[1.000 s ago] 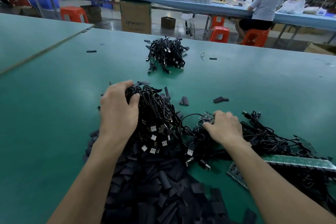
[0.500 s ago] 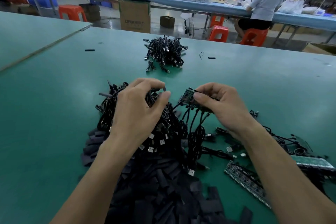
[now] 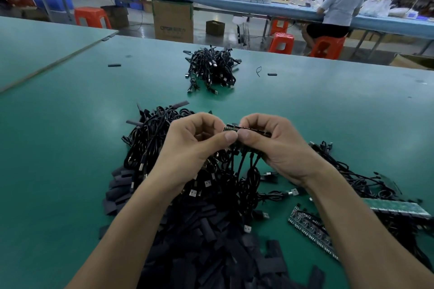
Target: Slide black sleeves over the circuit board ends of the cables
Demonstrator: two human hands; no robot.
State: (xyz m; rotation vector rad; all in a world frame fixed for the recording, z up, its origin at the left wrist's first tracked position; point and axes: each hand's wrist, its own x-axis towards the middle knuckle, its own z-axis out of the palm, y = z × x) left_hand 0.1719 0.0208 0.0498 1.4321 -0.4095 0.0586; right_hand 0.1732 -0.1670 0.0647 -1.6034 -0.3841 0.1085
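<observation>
A strip of small circuit boards (image 3: 249, 129) with black cables hanging from it is held above the green table (image 3: 70, 138). My right hand (image 3: 277, 148) grips the strip along its right part. My left hand (image 3: 195, 145) pinches the strip's left end between thumb and forefinger. The dangling cables (image 3: 244, 171) reach down to a tangle of black cables (image 3: 150, 138) on the table. A heap of flat black sleeves (image 3: 206, 241) lies in front of me, under my forearms.
A second bundle of black cables (image 3: 211, 68) lies farther back at centre. More board strips (image 3: 310, 230) and cables lie at the right. Loose sleeves (image 3: 114, 65) are scattered on the table. A person (image 3: 338, 4) sits at a far bench with orange stools (image 3: 281, 42).
My right hand lifted the board strip with its cables off the pile. My left hand left the cable tangle and came over to pinch the strip's left end.
</observation>
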